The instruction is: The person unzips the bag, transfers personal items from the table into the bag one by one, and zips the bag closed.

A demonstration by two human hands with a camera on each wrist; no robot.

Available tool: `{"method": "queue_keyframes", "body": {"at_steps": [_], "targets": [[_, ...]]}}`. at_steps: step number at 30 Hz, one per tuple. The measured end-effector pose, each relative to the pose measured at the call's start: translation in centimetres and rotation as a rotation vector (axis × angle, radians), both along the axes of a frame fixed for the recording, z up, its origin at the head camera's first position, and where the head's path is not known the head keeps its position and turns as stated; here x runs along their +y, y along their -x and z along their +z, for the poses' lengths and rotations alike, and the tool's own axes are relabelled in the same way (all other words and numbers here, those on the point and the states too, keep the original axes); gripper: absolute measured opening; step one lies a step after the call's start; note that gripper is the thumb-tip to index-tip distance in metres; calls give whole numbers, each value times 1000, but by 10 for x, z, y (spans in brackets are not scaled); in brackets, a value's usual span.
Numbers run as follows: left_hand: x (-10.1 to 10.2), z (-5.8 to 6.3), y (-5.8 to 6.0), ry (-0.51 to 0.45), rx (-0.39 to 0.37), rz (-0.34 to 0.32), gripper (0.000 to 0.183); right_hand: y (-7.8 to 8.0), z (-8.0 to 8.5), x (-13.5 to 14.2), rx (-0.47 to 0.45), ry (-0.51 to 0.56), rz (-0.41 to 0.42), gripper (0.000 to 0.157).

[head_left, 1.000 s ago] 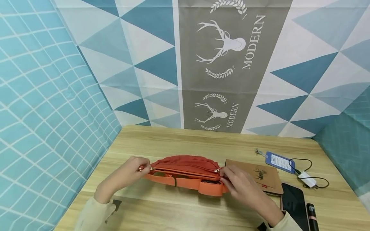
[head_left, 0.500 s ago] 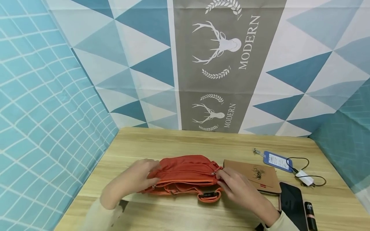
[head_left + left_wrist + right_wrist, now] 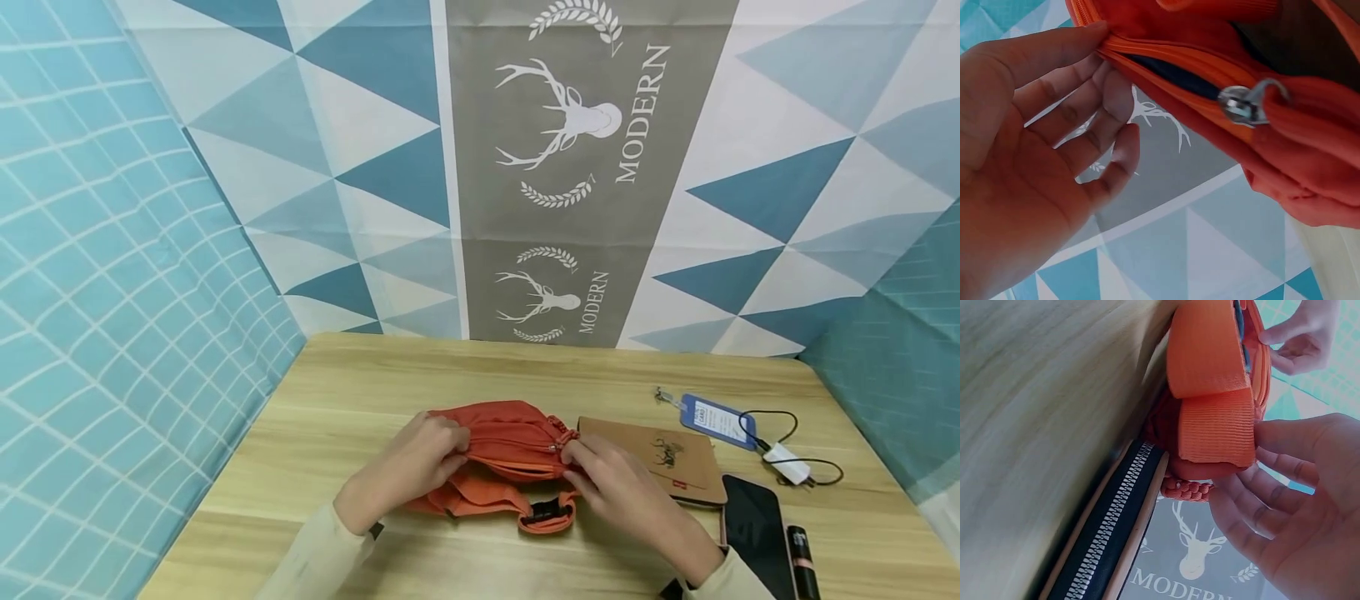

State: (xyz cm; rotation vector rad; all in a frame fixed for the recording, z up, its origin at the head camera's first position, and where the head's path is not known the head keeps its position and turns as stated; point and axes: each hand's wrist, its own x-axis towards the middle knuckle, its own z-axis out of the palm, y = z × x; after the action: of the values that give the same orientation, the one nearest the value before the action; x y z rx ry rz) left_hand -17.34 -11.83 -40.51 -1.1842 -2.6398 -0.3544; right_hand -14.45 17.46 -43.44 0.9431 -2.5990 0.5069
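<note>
A red-orange waist bag lies on the table, its orange strap and black buckle hanging toward the front edge. My left hand pinches the edge of the bag left of its middle. Seen from the left wrist, thumb and forefinger hold the zipped edge, where an orange zipper gapes over a dark inside, its metal pull at the right. At the bag's right end, beside a braided cord, my right hand grips between thumb and fingers. The bag's left end is partly hidden behind my left hand.
Right of the bag lies a brown zipped notebook, close to my right hand. Beyond it are a blue card holder and a white charger with black cable. A black phone and a black tube lie nearer.
My left hand has let go of the bag's left end, moved right and taken hold nearer the middle. The strap and buckle have slumped toward the front. My right hand stays at the right end.
</note>
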Motion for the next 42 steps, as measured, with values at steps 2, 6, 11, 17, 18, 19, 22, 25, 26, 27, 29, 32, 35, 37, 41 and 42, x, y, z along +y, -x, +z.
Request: {"method": "queue_keyframes", "body": {"at_steps": [2, 6, 11, 17, 18, 19, 22, 25, 26, 27, 29, 32, 35, 37, 41, 42], "targets": [[-1, 0, 0, -8, -26, 7, 27, -1, 1, -1, 29, -2, 12, 16], [-3, 1, -1, -52, -108, 0, 18, -8, 4, -11, 152, 25, 44, 22], [-3, 6, -2, -103, -201, -38, 12, -29, 4, -43, 175, -37, 109, 30], [-1, 12, -1, -109, -255, -48, 12, -38, 1, -77, 120, -152, 145, 48], [-1, 13, -1, -111, -262, -47, 12, -38, 1, -80, 128, -156, 135, 48], [-1, 14, -1, -115, -267, -45, 11, -38, 0, -82, 143, -158, 127, 50], [-3, 17, -1, -125, -264, -34, 10, -39, -1, -87, 147, -160, 107, 50], [-6, 17, 0, -132, -248, -32, 10, -38, -3, -89, 134, -154, 86, 52], [-7, 17, 0, -133, -243, -32, 11, -38, -4, -90, 120, -152, 76, 52], [-7, 17, 0, -137, -240, -33, 11, -38, -5, -91, 112, -155, 66, 53], [-7, 17, 0, -145, -229, -40, 10, -37, -7, -90, 92, -165, 55, 54], [-6, 16, 0, -163, -192, -40, 9, -36, -12, -89, 53, -213, 65, 54], [-5, 17, -1, -183, -94, -7, 7, -35, -17, -86, 23, -290, 121, 46], [-5, 19, -2, -197, -6, 28, 7, -35, -20, -83, 7, -350, 169, 41], [-5, 25, -3, -192, 143, 98, 7, -36, -22, -80, -24, -427, 227, 33], [-5, 26, -3, -186, 172, 112, 8, -36, -22, -80, -32, -435, 228, 31]]}}
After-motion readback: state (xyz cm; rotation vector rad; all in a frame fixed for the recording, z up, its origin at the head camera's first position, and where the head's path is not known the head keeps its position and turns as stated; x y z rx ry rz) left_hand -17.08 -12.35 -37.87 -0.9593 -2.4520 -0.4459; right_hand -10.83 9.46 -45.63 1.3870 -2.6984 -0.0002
